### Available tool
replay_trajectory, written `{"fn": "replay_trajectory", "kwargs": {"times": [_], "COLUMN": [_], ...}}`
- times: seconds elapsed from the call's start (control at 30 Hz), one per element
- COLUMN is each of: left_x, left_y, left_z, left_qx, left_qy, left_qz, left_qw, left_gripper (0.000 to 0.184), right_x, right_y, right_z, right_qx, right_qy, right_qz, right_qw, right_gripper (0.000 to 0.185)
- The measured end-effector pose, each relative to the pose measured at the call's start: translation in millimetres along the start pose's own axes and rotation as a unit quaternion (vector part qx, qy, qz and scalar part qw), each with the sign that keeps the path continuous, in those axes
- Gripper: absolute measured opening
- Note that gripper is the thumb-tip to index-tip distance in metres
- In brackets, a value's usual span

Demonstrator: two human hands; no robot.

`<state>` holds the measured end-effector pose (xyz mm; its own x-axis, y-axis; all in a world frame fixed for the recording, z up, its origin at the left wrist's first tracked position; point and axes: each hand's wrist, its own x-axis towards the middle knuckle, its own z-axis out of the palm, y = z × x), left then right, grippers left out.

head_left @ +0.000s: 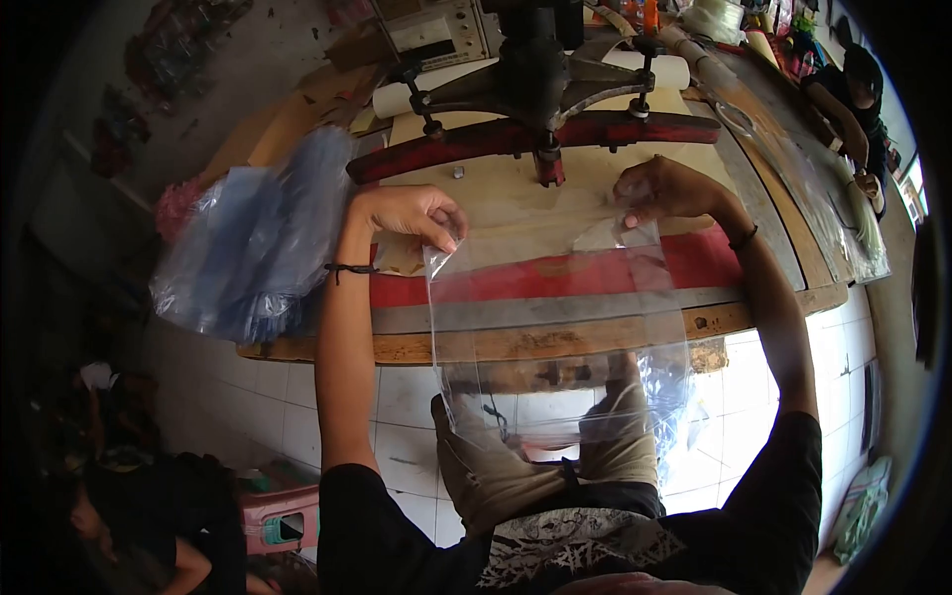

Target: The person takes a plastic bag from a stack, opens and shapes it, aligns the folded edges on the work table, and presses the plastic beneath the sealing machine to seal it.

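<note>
A clear plastic sheet (555, 337) hangs from the table edge toward my lap, see-through enough to show the table and my legs behind it. My left hand (416, 215) pinches its upper left corner between thumb and fingers. At the upper right corner, my right hand (664, 190) is closed on the same sheet, with the plastic bunched near the fingertips. Just beyond both hands sits a machine with a long dark red bar (635, 131), raised above the table's tan covering. Whether the sheet is a single layer or a bag, I cannot tell.
Left of my arm lies a pile of bluish clear plastic (248, 238). A red strip (555, 276) runs along the wooden table edge (397, 347). One person (853, 109) is at the far right, another (159, 516) at lower left beside a pink stool (280, 518).
</note>
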<state>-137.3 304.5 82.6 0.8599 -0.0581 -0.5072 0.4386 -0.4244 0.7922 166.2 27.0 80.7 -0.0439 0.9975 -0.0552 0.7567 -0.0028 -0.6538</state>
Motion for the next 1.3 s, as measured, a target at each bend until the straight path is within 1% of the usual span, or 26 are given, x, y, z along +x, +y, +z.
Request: {"fn": "replay_trajectory", "kwargs": {"times": [0.07,0.17,0.27,0.3,0.37,0.43,0.5,0.57,0.6,0.67,0.73,0.77,0.83,0.87,0.9,0.97,1.0,1.03,1.07,1.1,1.13,1.17,1.2,1.23,1.27,1.3], "left_x": [-10,-12,-7,-3,8,12,11,9,10,9,4,-1,-12,-19,-37,-64,-85,-107,-120,-141,-162,-179,-199,-216,-223,-227], "left_y": [14,8,8,7,4,0,-5,-8,-8,-8,0,0,0,0,20,43,61,81,95,121,137,154,178,197,206,212], "left_z": [3,-1,2,4,4,0,1,7,6,11,25,31,49,55,69,79,87,97,89,93,99,109,131,153,171,188], "left_qx": [-0.029,-0.058,-0.099,-0.095,-0.078,-0.077,-0.06,-0.097,-0.112,-0.084,-0.018,-0.009,-0.002,0.034,0.07,0.127,0.136,0.142,0.211,0.219,0.283,0.342,0.371,0.398,0.437,0.473], "left_qy": [-0.01,-0.008,-0.039,-0.053,-0.074,-0.065,-0.046,-0.034,-0.028,-0.01,0.044,0.045,0.049,0.017,-0.014,-0.057,0.024,0.102,0.108,0.143,0.216,0.283,0.361,0.435,0.471,0.505], "left_qz": [-0.024,0.001,0.016,0.013,0.009,0.035,0.052,0.05,0.053,0.051,0.034,0.032,0.033,0.01,-0.012,-0.062,-0.045,-0.029,0.048,0.085,0.183,0.277,0.255,0.233,0.247,0.261], "left_qw": [0.999,0.998,0.994,0.994,0.994,0.994,0.996,0.993,0.992,0.995,0.998,0.998,0.998,0.999,0.997,0.988,0.989,0.984,0.97,0.961,0.916,0.852,0.817,0.774,0.725,0.673], "left_gripper": [0.03,0.027,0.021,0.021,0.022,0.024,0.025,0.025,0.025,0.021,0.018,0.018,0.018,0.02,0.021,0.027,0.029,0.031,0.027,0.022,0.02,0.018,0.017,0.017,0.017,0.017], "right_x": [1,2,0,-1,1,7,8,6,-1,1,-16,-22,-35,-42,-55,-73,-82,-89,-96,-112,-129,-142,-154,-164,-173,-184], "right_y": [0,8,18,17,22,27,26,22,4,27,0,-11,-21,-26,-39,-68,-83,-96,-112,-146,-178,-194,-204,-211,-216,-217], "right_z": [-1,-5,-9,-8,-9,-6,2,7,6,17,19,20,29,29,29,20,17,10,-2,-11,-22,-30,-35,-40,-42,-38], "right_qx": [0.016,0.063,0.14,0.151,0.132,0.142,0.152,0.132,0.095,0.119,0.048,-0.017,-0.051,-0.073,-0.122,-0.104,-0.092,-0.196,-0.298,-0.312,-0.326,-0.303,-0.275,-0.297,-0.318,-0.368], "right_qy": [-0.008,-0.043,-0.056,-0.04,-0.037,-0.012,0.043,0.092,0.107,0.139,0.144,0.143,0.057,0.012,-0.024,-0.04,-0.051,0.025,0.1,0.19,0.282,0.366,0.447,0.492,0.533,0.559], "right_qz": [-0.006,-0.008,-0.008,0.003,-0.011,-0.03,0.008,0.048,0.135,0.038,0.039,0.061,-0.01,-0.046,0.004,-0.044,-0.067,-0.076,-0.084,-0.118,-0.151,-0.18,-0.207,-0.267,-0.325,-0.308], "right_qw": [1.0,0.997,0.989,0.988,0.99,0.989,0.987,0.986,0.981,0.982,0.988,0.988,0.997,0.996,0.992,0.993,0.992,0.977,0.946,0.923,0.89,0.861,0.825,0.774,0.714,0.676], "right_gripper": [0.048,0.045,0.04,0.035,0.035,0.032,0.033,0.035,0.037,0.037,0.04,0.041,0.04,0.04,0.039,0.028,0.023,0.022,0.021,0.019,0.017,0.015,0.015,0.016,0.018,0.022]}}
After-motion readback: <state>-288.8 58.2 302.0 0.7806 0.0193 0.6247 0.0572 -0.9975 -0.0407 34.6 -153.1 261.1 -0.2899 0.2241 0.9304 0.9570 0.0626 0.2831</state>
